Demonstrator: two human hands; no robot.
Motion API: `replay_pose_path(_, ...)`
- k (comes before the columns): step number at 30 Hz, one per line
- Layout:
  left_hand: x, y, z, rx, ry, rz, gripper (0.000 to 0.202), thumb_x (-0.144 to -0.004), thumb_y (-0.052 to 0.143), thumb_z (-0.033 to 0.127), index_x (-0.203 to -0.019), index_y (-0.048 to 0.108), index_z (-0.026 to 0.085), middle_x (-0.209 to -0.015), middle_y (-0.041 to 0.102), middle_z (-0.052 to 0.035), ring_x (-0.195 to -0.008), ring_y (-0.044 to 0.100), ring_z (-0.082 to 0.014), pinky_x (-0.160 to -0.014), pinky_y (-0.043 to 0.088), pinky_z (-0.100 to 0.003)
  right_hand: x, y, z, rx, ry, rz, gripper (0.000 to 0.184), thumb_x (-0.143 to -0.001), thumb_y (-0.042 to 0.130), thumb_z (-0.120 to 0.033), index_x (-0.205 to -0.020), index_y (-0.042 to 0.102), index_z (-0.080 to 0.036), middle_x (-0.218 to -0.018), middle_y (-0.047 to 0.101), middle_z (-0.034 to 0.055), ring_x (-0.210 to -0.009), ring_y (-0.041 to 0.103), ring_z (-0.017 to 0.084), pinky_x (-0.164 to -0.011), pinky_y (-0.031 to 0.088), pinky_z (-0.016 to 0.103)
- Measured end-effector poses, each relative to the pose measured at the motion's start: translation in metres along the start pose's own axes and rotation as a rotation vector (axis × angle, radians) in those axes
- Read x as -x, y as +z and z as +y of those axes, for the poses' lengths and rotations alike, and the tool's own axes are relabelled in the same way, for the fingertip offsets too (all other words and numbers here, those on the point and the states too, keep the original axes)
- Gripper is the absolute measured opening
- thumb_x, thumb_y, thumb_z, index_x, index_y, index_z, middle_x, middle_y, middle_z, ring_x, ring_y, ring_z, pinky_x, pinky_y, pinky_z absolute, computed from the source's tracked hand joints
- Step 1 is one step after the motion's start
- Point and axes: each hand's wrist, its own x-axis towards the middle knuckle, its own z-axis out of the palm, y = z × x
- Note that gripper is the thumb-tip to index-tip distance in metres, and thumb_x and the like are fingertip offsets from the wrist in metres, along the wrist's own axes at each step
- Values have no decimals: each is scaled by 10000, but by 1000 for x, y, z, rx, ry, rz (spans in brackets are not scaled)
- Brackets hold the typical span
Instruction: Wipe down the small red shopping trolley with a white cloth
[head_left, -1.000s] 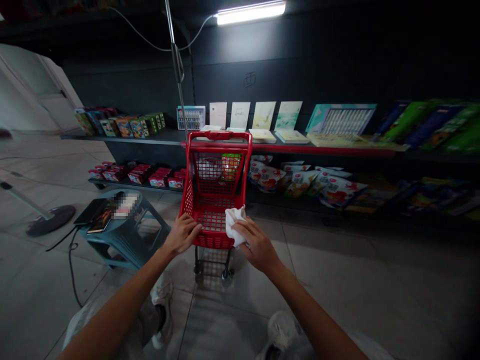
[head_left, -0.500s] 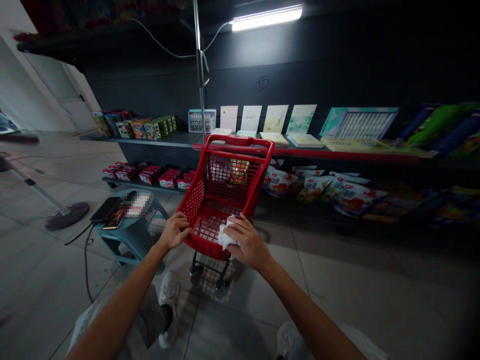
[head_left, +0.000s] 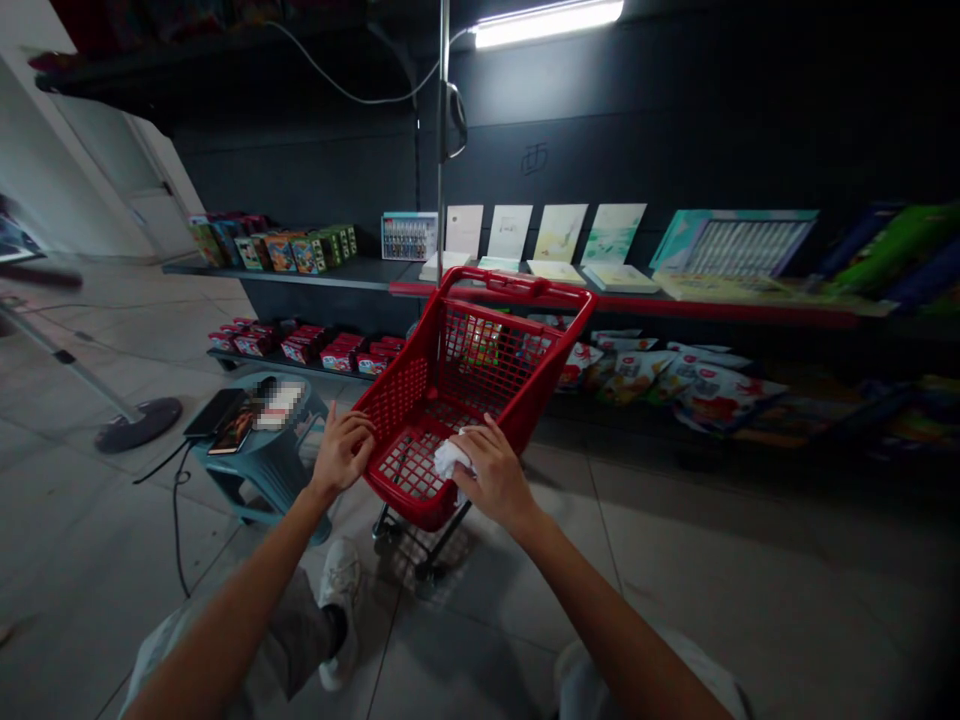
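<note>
A small red shopping cart [head_left: 409,505] with a lattice basket stands in front of me, turned at an angle. My left hand [head_left: 342,452] is at the basket's near left rim, fingers loosely bent and apart, one raised; whether the fingertips press on the rim is hard to see. My right hand [head_left: 495,475] is closed around a crumpled white cloth [head_left: 453,458] at the basket's right near side. The cloth lies against or just over the rim there, partly hidden by my fingers.
Left of the cart stands a blue-grey plastic stool [head_left: 266,475] with dark flat items on it. A round stand base [head_left: 139,425] is farther left. Behind the cart, shelves hold upright booklets [head_left: 512,232], small boxes [head_left: 296,250] and snack bags [head_left: 727,395]. A metal pole [head_left: 442,180] rises behind the cart.
The cart has swivelled, its handle end swinging right and its near end shifting slightly left. My left hand's fingers have loosened at the rim. My right hand keeps the cloth.
</note>
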Motion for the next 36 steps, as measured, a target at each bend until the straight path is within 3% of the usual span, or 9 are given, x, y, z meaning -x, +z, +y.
replay_pose_path(3,10,11,48,46,51,-5,312,-1007,397,284,-876,674,224,-1020,742,-59,-1081,648,-216,-1164,385,-518,4,4,-13,14,36,35,326,-890,593,-167,-1205,661,-211,-1140,699,91,-1190,585,267,-1246,306,539)
replay_pose_path(5,19,24,80,45,114,-119,316,-1018,376,298,-984,679,214,-1037,731,-91,-992,665,-207,-962,516,-407,5,5,-22,37,67,40,318,-893,608,-179,-1206,655,-209,-1156,697,99,-1192,583,273,-1225,329,520)
replay_pose_path(6,23,31,93,5,146,-182,303,-1015,393,327,-1004,672,207,-968,724,-95,-889,664,-204,-834,530,-372,4,4,-25,48,78,37,308,-893,618,-185,-1198,656,-209,-1153,698,100,-1184,583,276,-1215,337,515)
replay_pose_path(9,29,46,111,-146,122,-206,298,-1014,416,364,-918,649,206,-769,684,-66,-682,620,-188,-688,471,-347,2,-3,-29,65,78,14,279,-883,647,-191,-1161,663,-216,-1102,707,92,-1140,588,278,-1177,362,506)
replay_pose_path(15,27,47,93,-166,183,-215,361,-1043,422,358,-755,588,219,-643,623,-22,-588,558,-151,-601,350,-310,-3,-20,4,116,86,-5,236,-885,666,-204,-1119,692,-213,-1078,718,97,-1163,558,301,-1087,432,470)
replay_pose_path(24,26,36,68,-145,222,-189,431,-1040,418,358,-642,509,220,-589,569,-16,-553,497,-143,-594,318,-318,-7,-50,73,269,154,141,374,-869,612,-161,-1234,690,-182,-1218,718,120,-1244,536,312,-1071,443,471)
replay_pose_path(31,20,26,41,-161,297,-199,401,-1035,438,330,-656,499,213,-614,579,-13,-571,487,-145,-620,316,-329,-8,-82,99,407,248,250,392,-869,579,-180,-1248,676,-164,-1291,689,154,-1290,502,319,-1092,400,491)
replay_pose_path(36,16,26,35,-167,280,-172,383,-1033,450,340,-679,519,210,-636,595,-13,-607,504,-158,-672,339,-345,-8,-95,95,532,302,279,321,-910,547,-240,-1188,688,-163,-1228,716,153,-1251,532,313,-1119,351,474)
